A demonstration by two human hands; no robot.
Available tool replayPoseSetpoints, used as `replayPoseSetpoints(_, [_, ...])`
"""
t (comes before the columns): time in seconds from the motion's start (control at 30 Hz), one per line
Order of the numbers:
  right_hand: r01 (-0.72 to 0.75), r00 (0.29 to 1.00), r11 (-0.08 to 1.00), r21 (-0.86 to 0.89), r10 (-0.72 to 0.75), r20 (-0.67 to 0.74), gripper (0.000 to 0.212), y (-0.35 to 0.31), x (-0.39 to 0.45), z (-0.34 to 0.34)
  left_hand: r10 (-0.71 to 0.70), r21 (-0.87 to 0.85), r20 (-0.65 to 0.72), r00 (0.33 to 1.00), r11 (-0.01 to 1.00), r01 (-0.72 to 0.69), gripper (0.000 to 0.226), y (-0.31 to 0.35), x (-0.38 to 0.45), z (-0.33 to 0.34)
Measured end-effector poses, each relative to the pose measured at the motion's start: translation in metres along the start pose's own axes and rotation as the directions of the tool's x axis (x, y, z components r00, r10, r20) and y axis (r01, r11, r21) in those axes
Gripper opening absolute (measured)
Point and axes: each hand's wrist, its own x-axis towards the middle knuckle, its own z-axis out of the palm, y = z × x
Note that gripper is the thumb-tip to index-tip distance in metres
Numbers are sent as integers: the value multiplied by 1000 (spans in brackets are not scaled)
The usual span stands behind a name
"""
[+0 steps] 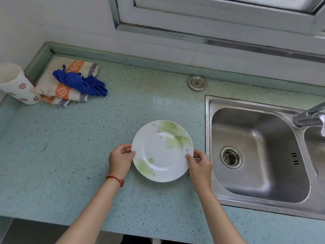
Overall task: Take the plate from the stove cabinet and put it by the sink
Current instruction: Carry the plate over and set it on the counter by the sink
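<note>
Both forearms come in from the bottom edge, bare, over the front of the speckled blue-green countertop (70, 155). Left wrist has a red string bracelet (115, 179).

Left hand (120, 162) grips the plate (162, 151) at its left rim: thumb on top of the rim, fingers curled under. Right hand (200, 166) does the same on the right rim, thumb pressed on the upper face near a small star print, other fingers wrapped below the edge. So both hands are clamped on the plate, one each side.

Plate is white, round, face up, with pale green leaf prints at upper right and lower left plus a few small flower marks. It sits over the counter just left of the sink (260, 154), close to the steel rim but not overlapping it. Can't tell whether it rests on the surface or is held slightly above it.

Sink is stainless, with a strainer drain (231, 157) in the basin; a second basin is partly visible at the right edge. Faucet (309, 117) reaches in from the right.

Round steel cap (197, 82) is set into the counter behind the sink's left corner.

Far left: folded striped towel (58, 87) with orange bands, a crumpled blue cloth (80, 82) on top of it, and a white patterned cup (16, 83) touching the towel's left side. All well apart from the plate.

Window frame (211, 18) above the back wall.
</note>
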Motion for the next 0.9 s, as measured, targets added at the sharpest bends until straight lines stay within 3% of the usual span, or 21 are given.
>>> replayPoseSetpoints(0.43, [11,1000,995,-96,-12,-8,17,2,6,4,20,58,-30,999,998,-18,20,-5,5,4])
replayPoseSetpoints(0.9, [95,995,965,-246,-98,-2,18,-15,31,5,140,178,0,990,974,-138,18,12,22,14])
